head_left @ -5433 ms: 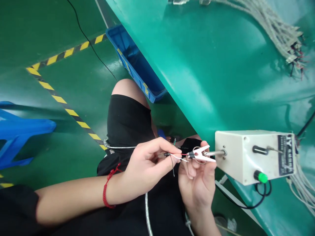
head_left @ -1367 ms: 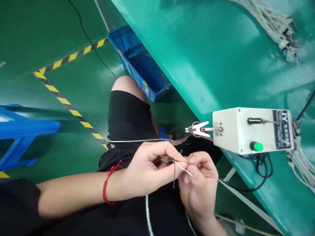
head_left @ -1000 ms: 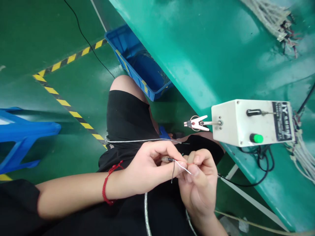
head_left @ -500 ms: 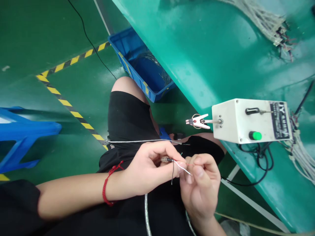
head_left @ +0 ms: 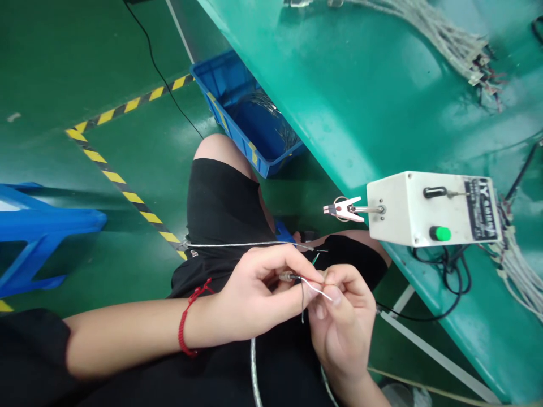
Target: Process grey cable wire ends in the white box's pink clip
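Observation:
Over my lap, my left hand (head_left: 263, 294), with a red braided bracelet on the wrist, is closed on the stripped end of a clear-jacketed cable (head_left: 255, 367). From that end fan out a white wire (head_left: 316, 288), a thin black wire (head_left: 302, 305) and a green wire (head_left: 315, 259). My right hand (head_left: 343, 316) pinches a thin reddish wire from the same end between thumb and forefinger. The fingertips of both hands meet, and they hide most of that wire. Another length of thin cable (head_left: 246, 244) lies across my thighs.
At the right, a white box (head_left: 432, 209) with a green button and a pink clip (head_left: 345, 209) stands on the green table (head_left: 339, 85). Bundled cables (head_left: 449, 39) lie at the back. A blue bin (head_left: 263, 164) sits by my knee; a blue stool (head_left: 51, 226) stands left.
My right hand has moved slightly left, closer to my left hand, so less of the reddish wire shows between them. More of the green wire is visible.

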`<move>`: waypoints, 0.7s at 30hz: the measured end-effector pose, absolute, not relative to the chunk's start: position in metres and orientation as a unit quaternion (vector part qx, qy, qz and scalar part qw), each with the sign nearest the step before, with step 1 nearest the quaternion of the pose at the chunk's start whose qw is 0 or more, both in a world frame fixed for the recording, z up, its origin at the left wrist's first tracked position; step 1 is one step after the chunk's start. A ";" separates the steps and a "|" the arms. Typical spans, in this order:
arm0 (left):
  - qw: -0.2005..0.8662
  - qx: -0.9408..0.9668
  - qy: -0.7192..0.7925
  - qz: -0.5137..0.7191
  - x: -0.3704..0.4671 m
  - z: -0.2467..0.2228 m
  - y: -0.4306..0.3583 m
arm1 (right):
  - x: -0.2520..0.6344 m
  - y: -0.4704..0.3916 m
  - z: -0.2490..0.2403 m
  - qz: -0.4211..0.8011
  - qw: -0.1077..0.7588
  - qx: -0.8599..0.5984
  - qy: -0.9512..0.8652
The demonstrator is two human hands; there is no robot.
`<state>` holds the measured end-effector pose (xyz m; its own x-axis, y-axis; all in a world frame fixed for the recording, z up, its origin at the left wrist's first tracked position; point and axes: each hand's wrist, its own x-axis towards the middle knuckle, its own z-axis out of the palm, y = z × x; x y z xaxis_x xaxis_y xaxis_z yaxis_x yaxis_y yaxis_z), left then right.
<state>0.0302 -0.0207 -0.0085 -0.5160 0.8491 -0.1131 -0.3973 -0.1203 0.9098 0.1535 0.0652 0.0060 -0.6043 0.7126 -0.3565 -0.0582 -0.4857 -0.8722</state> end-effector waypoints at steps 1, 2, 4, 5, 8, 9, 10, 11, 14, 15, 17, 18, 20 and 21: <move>0.430 0.238 0.500 0.713 0.029 -0.007 -0.021 | 0.152 0.066 0.007 0.788 0.241 -0.372 -0.428; 0.425 0.253 0.500 0.711 0.027 -0.006 -0.021 | 0.150 0.067 0.008 0.797 0.232 -0.376 -0.411; 0.414 0.292 0.501 0.702 0.024 -0.003 -0.021 | 0.147 0.070 0.009 0.816 0.209 -0.381 -0.380; 0.410 0.311 0.502 0.695 0.023 -0.002 -0.021 | 0.146 0.071 0.008 0.823 0.198 -0.384 -0.369; 0.407 0.337 0.512 0.677 0.021 0.000 -0.020 | 0.144 0.073 0.006 0.826 0.185 -0.395 -0.357; 0.405 0.335 0.520 0.673 0.021 0.000 -0.020 | 0.144 0.073 0.006 0.820 0.188 -0.402 -0.361; 0.401 0.332 0.528 0.671 0.021 0.000 -0.020 | 0.144 0.072 0.005 0.811 0.197 -0.409 -0.369; 0.395 0.328 0.536 0.670 0.021 0.001 -0.020 | 0.145 0.071 0.005 0.798 0.214 -0.414 -0.382; 0.374 0.329 0.555 0.667 0.021 0.001 -0.021 | 0.150 0.068 0.006 0.744 0.292 -0.404 -0.444; 0.368 0.333 0.560 0.664 0.021 0.002 -0.021 | 0.153 0.067 0.006 0.729 0.306 -0.391 -0.471; 0.352 0.343 0.567 0.662 0.020 0.003 -0.021 | 0.157 0.065 0.005 0.716 0.298 -0.356 -0.521; 0.343 0.345 0.568 0.664 0.019 0.003 -0.021 | 0.158 0.064 0.005 0.718 0.284 -0.338 -0.538; 0.328 0.347 0.572 0.667 0.018 0.004 -0.020 | 0.160 0.062 0.003 0.723 0.263 -0.314 -0.556; 0.325 0.348 0.575 0.666 0.017 0.004 -0.020 | 0.159 0.062 0.003 0.724 0.260 -0.308 -0.560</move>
<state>0.0173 -0.0202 0.0038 -0.5474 0.8321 0.0890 -0.0329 -0.1277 0.9913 0.1592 0.0618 0.0030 -0.6752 0.7211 -0.1553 -0.0315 -0.2386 -0.9706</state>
